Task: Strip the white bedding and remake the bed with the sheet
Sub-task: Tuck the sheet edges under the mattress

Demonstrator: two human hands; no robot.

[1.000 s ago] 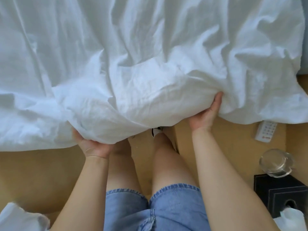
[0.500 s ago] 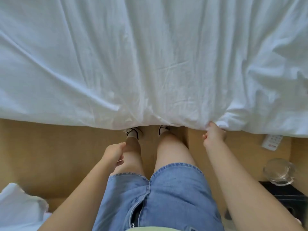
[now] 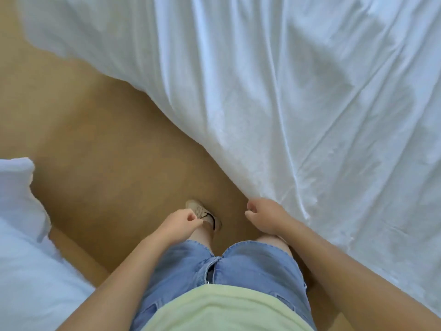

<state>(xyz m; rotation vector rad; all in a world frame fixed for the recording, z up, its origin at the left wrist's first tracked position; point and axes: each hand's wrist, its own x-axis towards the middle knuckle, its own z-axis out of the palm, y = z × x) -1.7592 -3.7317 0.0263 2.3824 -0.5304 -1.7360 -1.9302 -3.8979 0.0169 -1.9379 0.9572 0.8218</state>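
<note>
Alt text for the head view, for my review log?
A person stands at the hanging edge of a white sheet, both hands empty: left hand above a shoe, right hand beside the sheet. More white bedding shows at lower left.

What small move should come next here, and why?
Probably step forward along the sheet and take a grip on its hanging edge nearer the far corner. The left hand and right hand hold nothing, and the edge hangs loose, uneven and untucked toward that corner.
</note>
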